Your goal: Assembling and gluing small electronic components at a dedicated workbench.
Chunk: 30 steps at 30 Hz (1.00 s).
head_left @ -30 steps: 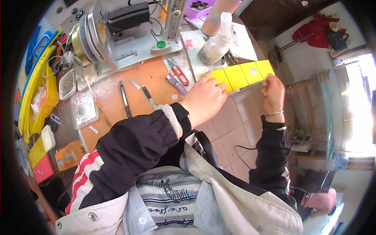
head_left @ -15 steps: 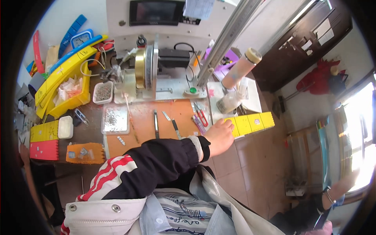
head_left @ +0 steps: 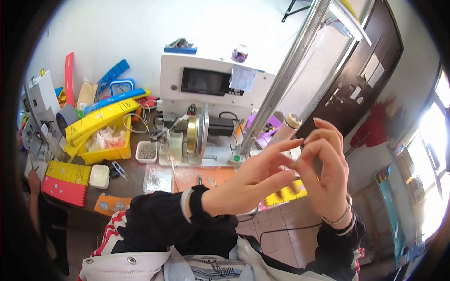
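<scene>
My left hand point(head_left: 255, 181) is raised over the right part of the bench, its fingers stretched and apart, the tips close to my other hand. Facing it, my right hand point(head_left: 326, 175) has thumb and forefinger brought together in a pinch. A tiny dark speck shows by the meeting fingertips; I cannot make out what it is. Below and behind both hands lies a yellow strip point(head_left: 281, 197), partly covered by them. The orange mat point(head_left: 187, 177) on the bench is largely hidden by my left forearm.
A machine with a brass disc point(head_left: 192, 133) stands mid-bench, beside a slanting metal post point(head_left: 276, 79). Leftward are a clear tray of small metal pieces point(head_left: 158, 179), a white tub point(head_left: 99, 176) and a yellow bin point(head_left: 123, 153). A pink bottle point(head_left: 286, 130) stands behind my hands.
My left hand has left the yellow strip and risen. My right hand has come in from the lower right to meet it. The view has tilted up, showing more wall.
</scene>
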{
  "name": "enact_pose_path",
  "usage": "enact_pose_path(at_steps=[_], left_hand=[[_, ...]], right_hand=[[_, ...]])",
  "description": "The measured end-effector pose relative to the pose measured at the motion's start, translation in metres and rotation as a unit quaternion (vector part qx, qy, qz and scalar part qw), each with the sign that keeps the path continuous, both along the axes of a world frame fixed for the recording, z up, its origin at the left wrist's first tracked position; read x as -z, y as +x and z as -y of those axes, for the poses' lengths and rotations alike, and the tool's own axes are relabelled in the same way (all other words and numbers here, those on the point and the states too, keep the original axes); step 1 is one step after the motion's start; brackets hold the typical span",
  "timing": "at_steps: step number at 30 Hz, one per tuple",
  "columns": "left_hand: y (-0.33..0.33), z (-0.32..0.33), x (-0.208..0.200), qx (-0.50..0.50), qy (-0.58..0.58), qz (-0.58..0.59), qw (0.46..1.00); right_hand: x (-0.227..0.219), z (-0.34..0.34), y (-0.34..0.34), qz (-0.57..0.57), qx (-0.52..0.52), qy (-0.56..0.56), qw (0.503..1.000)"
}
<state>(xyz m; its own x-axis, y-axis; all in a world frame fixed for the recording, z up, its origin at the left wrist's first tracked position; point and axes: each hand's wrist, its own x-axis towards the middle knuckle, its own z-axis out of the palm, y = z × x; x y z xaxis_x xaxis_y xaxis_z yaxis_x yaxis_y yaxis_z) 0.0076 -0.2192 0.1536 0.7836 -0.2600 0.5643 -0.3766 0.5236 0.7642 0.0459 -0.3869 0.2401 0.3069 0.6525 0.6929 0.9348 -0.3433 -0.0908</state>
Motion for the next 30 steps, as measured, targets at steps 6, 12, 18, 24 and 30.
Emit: enact_pose_path(at_steps=[6, 12, 18, 24, 30], left_hand=[[-0.013, -0.035, 0.004, -0.081, 0.074, -0.058, 0.992], [-0.018, -0.061, 0.025, -0.156, 0.063, -0.102, 0.98], [-0.024, -0.08, 0.045, -0.122, 0.049, -0.167, 0.977], [-0.025, -0.09, 0.056, -0.118, 0.032, -0.214, 0.969], [-0.022, -0.102, 0.06, -0.114, 0.031, -0.234, 0.965]], right_hand=[[-0.04, -0.043, 0.05, -0.062, -0.044, 0.102, 0.992], [-0.112, -0.057, 0.135, -0.16, -0.012, 0.274, 0.948], [-0.181, -0.051, 0.207, -0.081, 0.055, 0.333, 0.938], [-0.211, -0.064, 0.24, -0.072, 0.085, 0.345, 0.932], [-0.217, -0.076, 0.24, -0.069, 0.104, 0.324, 0.938]])
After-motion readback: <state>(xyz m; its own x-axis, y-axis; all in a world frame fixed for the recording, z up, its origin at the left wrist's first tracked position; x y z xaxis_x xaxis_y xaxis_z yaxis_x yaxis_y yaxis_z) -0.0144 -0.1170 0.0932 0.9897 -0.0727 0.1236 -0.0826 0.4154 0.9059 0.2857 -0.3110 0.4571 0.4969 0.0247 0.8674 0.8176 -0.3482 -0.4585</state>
